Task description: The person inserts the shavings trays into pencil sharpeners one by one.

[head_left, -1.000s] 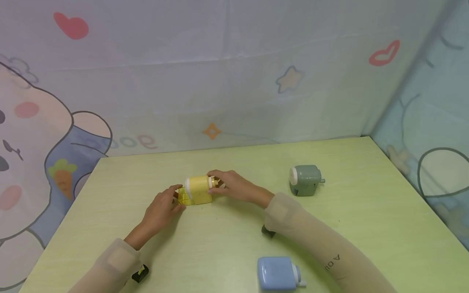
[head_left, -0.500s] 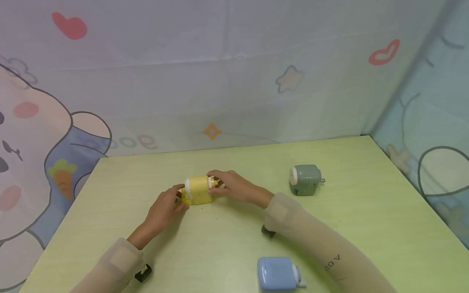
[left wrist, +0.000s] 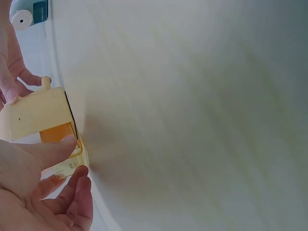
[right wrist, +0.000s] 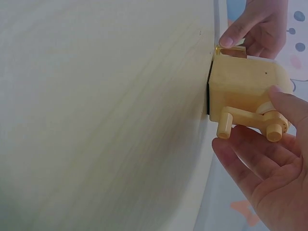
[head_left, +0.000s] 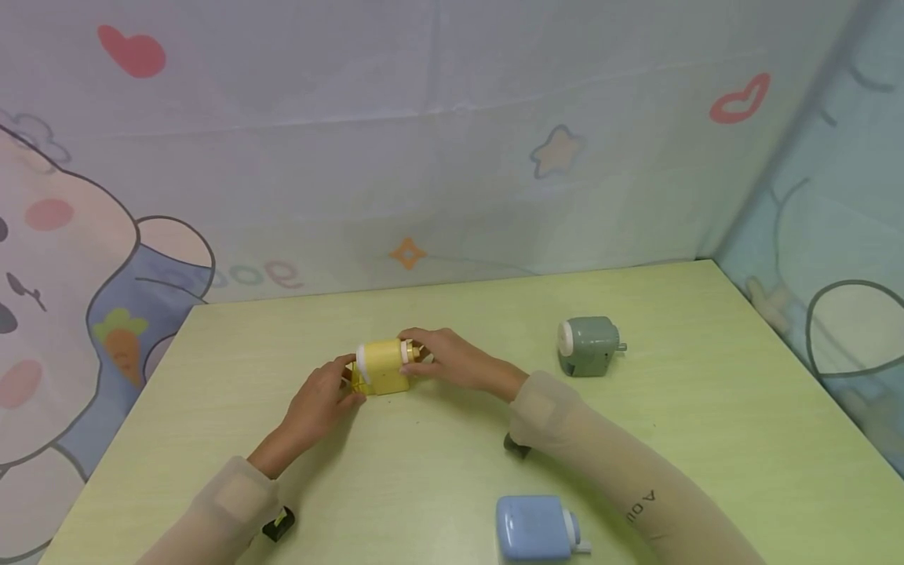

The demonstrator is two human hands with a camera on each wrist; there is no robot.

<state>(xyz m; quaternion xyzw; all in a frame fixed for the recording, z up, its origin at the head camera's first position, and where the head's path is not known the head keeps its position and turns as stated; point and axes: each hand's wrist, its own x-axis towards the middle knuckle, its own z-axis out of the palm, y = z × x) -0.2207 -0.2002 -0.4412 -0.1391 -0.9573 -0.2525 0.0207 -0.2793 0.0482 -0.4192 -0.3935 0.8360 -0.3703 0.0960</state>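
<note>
A yellow crank pencil sharpener (head_left: 384,367) with a white front rim stands on the table. Its see-through yellow shavings drawer (left wrist: 67,166) sticks out a little from the front. My left hand (head_left: 315,404) pinches that drawer, thumb on the near side and fingers on the other. At the crank end, my right hand (head_left: 455,361) holds the sharpener body between thumb and fingers. The crank handle (right wrist: 224,126) shows beside the right fingers in the right wrist view. Part of the drawer is hidden by the left fingers.
A green pencil sharpener (head_left: 592,347) stands at the back right of the table (head_left: 424,486). Near the front edge lies a blue pencil sharpener (head_left: 534,527), close to my right sleeve. A printed cloth (head_left: 452,157) hangs behind the table.
The left hand has moved slightly right, and the drawer has slid further into the yellow pencil sharpener. My right hand stays in the same place on the body.
</note>
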